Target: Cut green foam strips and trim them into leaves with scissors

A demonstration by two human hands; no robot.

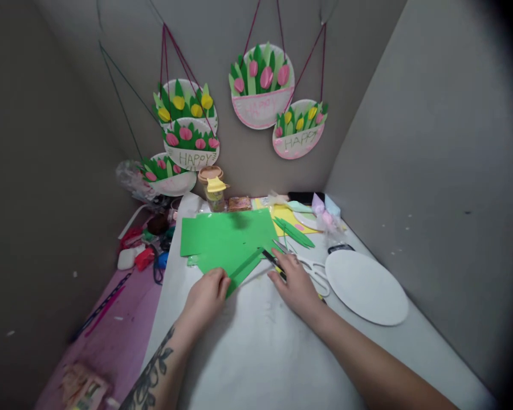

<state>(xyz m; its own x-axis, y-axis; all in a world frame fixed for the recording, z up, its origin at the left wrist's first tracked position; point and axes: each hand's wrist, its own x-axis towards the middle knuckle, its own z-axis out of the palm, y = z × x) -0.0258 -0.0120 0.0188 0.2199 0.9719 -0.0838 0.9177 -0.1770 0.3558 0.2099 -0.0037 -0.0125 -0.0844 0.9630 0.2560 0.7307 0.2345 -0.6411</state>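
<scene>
My left hand is closed on the near end of a narrow green paper strip, which slants up to the right over the green paper sheets. On the white table cover, my right hand rests with its fingers apart, over or beside a black and yellow tool; whether it grips the tool is unclear. White-handled scissors lie just right of that hand. Cut green leaf shapes lie beyond it, near yellow paper.
A white paper plate lies at the right. Behind the sheets stands a jar with a yellow lid. Clutter with a red item fills the left side. Decorated plates hang on the back wall.
</scene>
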